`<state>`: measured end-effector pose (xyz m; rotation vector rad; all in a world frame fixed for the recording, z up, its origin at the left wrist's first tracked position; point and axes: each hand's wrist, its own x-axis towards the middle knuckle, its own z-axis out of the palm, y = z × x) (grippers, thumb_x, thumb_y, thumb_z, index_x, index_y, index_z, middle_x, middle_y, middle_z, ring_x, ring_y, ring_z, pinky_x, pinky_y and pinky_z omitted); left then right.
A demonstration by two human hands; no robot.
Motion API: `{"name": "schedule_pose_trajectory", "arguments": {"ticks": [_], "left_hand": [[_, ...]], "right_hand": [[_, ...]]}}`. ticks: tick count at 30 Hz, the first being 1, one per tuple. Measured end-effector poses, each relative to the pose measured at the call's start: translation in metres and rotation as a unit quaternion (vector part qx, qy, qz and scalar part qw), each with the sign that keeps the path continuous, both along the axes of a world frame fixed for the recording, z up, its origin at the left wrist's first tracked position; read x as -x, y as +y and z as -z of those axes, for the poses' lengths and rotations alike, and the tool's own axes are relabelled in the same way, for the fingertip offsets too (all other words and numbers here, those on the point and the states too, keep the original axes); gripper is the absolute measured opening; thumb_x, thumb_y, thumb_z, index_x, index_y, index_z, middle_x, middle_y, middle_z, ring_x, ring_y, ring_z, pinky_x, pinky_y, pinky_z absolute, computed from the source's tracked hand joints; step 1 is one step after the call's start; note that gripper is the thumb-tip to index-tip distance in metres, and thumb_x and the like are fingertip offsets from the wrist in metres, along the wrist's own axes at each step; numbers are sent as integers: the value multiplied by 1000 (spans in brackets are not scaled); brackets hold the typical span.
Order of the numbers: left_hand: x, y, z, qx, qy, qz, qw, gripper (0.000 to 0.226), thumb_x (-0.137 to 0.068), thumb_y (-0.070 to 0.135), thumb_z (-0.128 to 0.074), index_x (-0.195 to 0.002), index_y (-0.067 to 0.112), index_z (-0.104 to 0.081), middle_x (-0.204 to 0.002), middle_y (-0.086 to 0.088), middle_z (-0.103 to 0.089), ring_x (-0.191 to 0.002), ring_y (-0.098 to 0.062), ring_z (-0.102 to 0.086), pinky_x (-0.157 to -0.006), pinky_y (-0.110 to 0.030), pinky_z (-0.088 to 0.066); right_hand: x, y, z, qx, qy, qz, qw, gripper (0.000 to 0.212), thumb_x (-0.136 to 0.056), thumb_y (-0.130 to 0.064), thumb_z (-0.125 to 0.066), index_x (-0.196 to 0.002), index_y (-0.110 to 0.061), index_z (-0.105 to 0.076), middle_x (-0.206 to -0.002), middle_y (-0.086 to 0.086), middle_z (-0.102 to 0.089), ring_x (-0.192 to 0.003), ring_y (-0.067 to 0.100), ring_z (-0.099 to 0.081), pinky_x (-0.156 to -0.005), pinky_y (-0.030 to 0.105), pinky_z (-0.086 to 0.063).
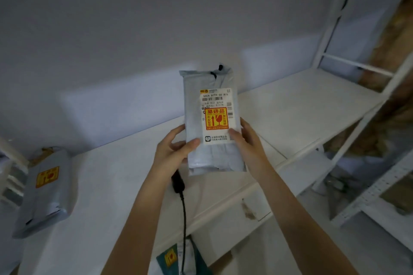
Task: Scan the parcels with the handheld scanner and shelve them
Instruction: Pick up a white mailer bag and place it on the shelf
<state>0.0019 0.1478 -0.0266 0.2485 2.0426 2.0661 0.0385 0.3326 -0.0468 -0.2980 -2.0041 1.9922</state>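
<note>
A grey plastic parcel [199, 118] with a white shipping label and a red-and-yellow fragile sticker is held upright above the white shelf [290, 114]. My left hand [172, 152] grips its lower left edge, and the black handheld scanner [177, 182] sticks out below that palm with its cable hanging down. My right hand [248, 140] holds the parcel's lower right edge, thumb on the label. A second grey parcel [44, 192] with a fragile sticker lies on the shelf at the far left.
The white metal shelf frame [330, 35] rises at the right, with lower shelves beneath. A dark green parcel [178, 259] with a yellow sticker lies below, near the bottom edge. A plain pale wall stands behind the shelf.
</note>
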Motion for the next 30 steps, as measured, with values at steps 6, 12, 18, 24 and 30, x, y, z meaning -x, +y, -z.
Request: {"name": "schedule_pose_trajectory", "arguments": {"ticks": [6,12,18,24,30], "left_hand": [[-35,115,-27,-11,34,55,998,54,-79,22,-73,-129,27,-54,-98,-5,-73,-84,-12,-72,-57,-19,-55],[-72,239,-57,-25,70,109,991,49,-79,26,-72,-125,33,-54,-96,3,-71,-87,-9,-68,-53,-15,-53],[-99,340,-77,-31,98,172,980,51,-79,29,-71,-126,32,-53,-95,5,-72,-85,-7,-69,-55,-16,-55],[-109,422,-104,-41,124,219,967,39,-79,28,-71,-115,37,-56,-84,12,-73,-75,-2,-70,-53,-14,-52],[-99,489,-142,-65,177,255,948,34,-80,25,-69,-112,30,-59,-69,23,-72,-68,4,-69,-49,-12,-50]], "right_hand": [[-57,107,-35,-11,43,63,997,39,-92,-17,-55,-131,-20,-51,-104,-14,-66,-83,-9,-66,-65,10,-52],[-116,220,-70,-51,88,117,988,36,-93,-17,-54,-129,-20,-54,-105,-14,-67,-86,-7,-67,-68,13,-53],[-169,306,-99,-71,99,190,974,26,-93,-17,-55,-117,-28,-59,-100,-15,-68,-85,-1,-68,-66,14,-54],[-197,375,-130,-73,92,253,960,34,-92,-23,-55,-125,-26,-58,-106,-10,-70,-83,-5,-67,-61,8,-52],[-202,433,-162,-99,93,284,949,22,-93,-26,-51,-113,-31,-60,-90,-19,-70,-72,-11,-66,-52,3,-47]]}}
